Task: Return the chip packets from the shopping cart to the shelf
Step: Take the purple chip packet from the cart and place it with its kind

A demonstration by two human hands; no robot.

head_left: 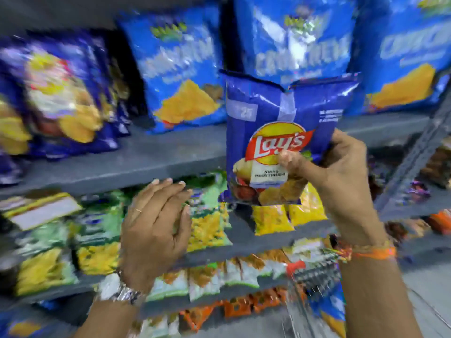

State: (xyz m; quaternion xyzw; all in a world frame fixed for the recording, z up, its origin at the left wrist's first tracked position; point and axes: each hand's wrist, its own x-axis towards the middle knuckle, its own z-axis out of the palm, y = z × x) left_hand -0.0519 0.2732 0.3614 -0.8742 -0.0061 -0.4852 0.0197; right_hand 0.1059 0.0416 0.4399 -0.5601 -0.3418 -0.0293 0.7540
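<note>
A dark blue Lay's chip packet (275,111) is held upright in front of the grey shelf (151,154), at the level of the upper board. My right hand (334,172) grips its lower right side, thumb across the front. My left hand (156,225) hovers lower left with fingers apart, holding nothing, in front of green and yellow packets. Matching dark blue packets (61,93) stand on the shelf at the left. The wire shopping cart (317,274) shows at the bottom right with a blue packet (334,311) inside.
Large light blue corn chip bags (180,71) fill the upper shelf behind the held packet. Lower shelves carry green, yellow, white and orange packets (210,228). A neighbouring rack upright (415,152) slants at the right. The picture is blurred by motion.
</note>
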